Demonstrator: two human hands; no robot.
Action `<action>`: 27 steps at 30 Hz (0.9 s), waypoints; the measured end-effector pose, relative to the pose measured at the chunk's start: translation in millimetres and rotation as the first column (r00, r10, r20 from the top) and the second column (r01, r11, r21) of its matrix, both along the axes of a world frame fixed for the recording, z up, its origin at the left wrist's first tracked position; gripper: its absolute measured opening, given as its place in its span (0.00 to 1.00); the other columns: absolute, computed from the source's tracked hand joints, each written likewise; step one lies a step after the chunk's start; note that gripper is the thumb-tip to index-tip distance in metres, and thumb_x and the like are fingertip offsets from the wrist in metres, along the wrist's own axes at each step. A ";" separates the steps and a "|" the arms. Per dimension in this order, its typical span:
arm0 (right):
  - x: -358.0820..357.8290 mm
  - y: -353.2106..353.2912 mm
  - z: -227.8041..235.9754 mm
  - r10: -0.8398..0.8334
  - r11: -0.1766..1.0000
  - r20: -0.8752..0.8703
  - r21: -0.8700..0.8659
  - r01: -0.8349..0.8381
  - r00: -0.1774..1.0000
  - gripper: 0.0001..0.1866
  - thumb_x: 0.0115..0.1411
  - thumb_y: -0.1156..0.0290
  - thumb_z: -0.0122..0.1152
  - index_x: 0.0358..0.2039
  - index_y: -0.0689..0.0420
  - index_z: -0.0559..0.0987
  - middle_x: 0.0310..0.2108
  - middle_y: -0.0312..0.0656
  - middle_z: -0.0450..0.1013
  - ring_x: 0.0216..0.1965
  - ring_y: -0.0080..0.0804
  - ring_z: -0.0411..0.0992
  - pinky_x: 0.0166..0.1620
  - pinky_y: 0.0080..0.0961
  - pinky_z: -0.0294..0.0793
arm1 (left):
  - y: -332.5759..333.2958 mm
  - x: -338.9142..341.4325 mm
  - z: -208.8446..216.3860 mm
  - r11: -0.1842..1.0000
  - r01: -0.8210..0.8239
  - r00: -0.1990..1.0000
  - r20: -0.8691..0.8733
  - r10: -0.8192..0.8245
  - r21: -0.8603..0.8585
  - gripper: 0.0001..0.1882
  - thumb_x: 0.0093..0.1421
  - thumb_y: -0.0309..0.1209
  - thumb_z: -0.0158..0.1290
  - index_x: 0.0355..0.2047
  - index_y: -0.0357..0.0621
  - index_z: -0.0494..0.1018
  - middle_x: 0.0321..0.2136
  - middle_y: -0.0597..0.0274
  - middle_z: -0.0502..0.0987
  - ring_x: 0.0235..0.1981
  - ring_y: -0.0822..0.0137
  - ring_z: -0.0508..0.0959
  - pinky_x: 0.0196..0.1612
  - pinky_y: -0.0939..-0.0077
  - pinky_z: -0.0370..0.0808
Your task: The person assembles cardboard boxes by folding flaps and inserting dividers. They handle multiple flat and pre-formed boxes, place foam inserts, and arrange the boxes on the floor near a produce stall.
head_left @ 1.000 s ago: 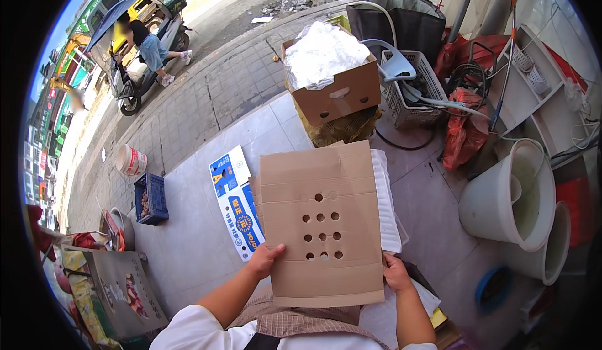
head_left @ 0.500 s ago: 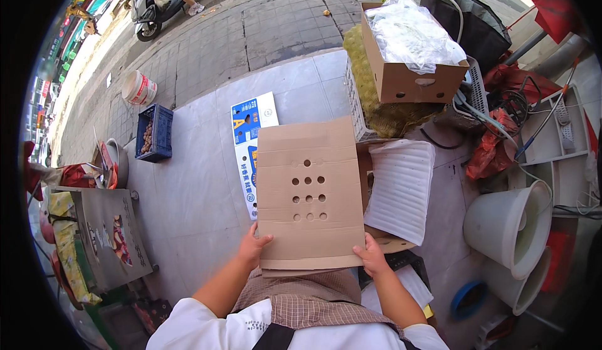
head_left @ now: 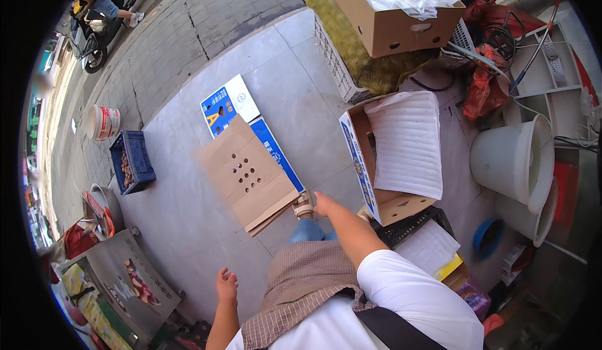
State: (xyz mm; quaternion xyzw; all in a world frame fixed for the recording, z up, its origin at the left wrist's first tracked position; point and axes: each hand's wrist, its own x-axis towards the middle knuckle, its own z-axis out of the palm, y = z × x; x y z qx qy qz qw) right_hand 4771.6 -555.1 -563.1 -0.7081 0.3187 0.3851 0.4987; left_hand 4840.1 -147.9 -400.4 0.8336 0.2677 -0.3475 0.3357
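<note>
One flattened cardboard sheet (head_left: 249, 175), punched with holes, lies on the floor tiles (head_left: 188, 218), released. Your right hand (head_left: 321, 201) hovers near its edge, grip unclear; your left hand (head_left: 227, 285) hangs loosely spread, empty. Open carton (head_left: 376, 180) remains beside you.

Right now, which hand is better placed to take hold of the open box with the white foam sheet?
Probably the right hand: it is stretched forward and down, close to the near corner of the open box. The left hand hangs open low at the person's side, far from the box and touching nothing.
</note>
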 end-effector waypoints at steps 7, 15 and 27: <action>-73.2 -37.3 19.9 -0.146 0.941 0.164 -0.280 0.188 0.976 0.25 0.53 0.67 0.59 0.53 0.53 0.67 0.48 0.49 0.70 0.50 0.45 0.68 0.51 0.37 0.68 | -11.4 13.5 -25.2 0.977 0.207 0.961 -0.197 -0.194 0.050 0.20 0.57 0.28 0.51 0.50 0.39 0.65 0.34 0.60 0.74 0.30 0.72 0.73 0.30 0.77 0.71; -179.5 -194.7 22.8 -0.558 0.522 0.076 -0.742 0.421 0.826 0.18 0.54 0.74 0.51 0.46 0.50 0.76 0.58 0.48 0.58 0.58 0.44 0.58 0.57 0.37 0.64 | -130.7 36.3 -1.3 0.905 0.392 0.912 -0.058 -0.406 -0.164 0.20 0.57 0.30 0.51 0.49 0.37 0.66 0.35 0.58 0.75 0.30 0.70 0.75 0.33 0.78 0.71; -281.9 -304.6 -19.7 -0.607 0.647 -0.165 -0.670 0.364 0.777 0.23 0.54 0.69 0.52 0.53 0.48 0.72 0.67 0.40 0.41 0.68 0.46 0.36 0.61 0.47 0.52 | -203.4 -55.5 13.5 0.783 0.620 0.767 -0.174 -0.618 -0.046 0.19 0.58 0.31 0.51 0.50 0.37 0.67 0.37 0.57 0.77 0.33 0.71 0.76 0.35 0.78 0.71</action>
